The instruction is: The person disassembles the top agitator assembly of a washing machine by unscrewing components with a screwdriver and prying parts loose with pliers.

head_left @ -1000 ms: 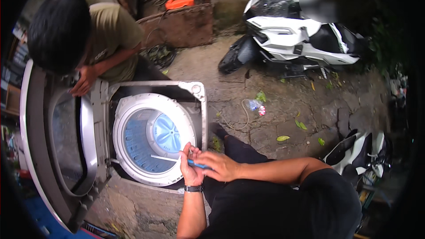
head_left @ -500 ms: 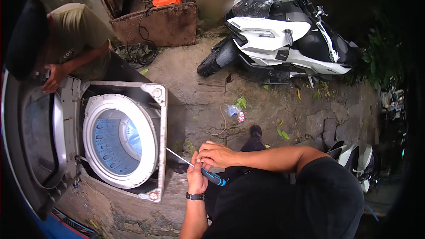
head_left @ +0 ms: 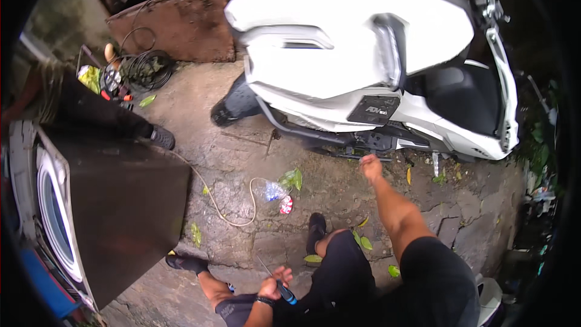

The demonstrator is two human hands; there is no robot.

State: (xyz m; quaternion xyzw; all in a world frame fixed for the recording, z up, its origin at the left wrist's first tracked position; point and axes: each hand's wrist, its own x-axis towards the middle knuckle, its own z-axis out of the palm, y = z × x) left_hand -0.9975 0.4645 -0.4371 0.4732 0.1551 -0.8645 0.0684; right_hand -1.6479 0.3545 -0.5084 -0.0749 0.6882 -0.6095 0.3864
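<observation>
**Screwdriver (head_left: 288, 295) in your left hand (head_left: 268, 287), right hand (head_left: 370, 168) out by the motorcycle (head_left: 302, 66)**

Your left hand is low in the view, in front of your lap, with a dark band (head_left: 264, 300) at the wrist. Its fingers hold the screwdriver near the blue-and-black handle; the thin shaft slants up and to the left over the paved ground (head_left: 308, 191).

Your right arm reaches forward, its hand just beside the lower edge of the white motorcycle. Those fingers look drawn together, but you cannot tell from here whether they hold or touch anything.

The washing machine (head_left: 127, 206) is on your left, well apart from both hands, its dark side panel toward you and the white ring (head_left: 55, 215) of its tub facing the left edge. A pale hose (head_left: 242, 224) lies in loops on the ground, near a red-and-white packet (head_left: 286, 204) and some leaves (head_left: 292, 178).

Farther off, a co-worker's shoe (head_left: 162, 137) is just beyond the machine, and a coiled black cable (head_left: 148, 69) lies near a rusty brown box (head_left: 175, 27).
</observation>
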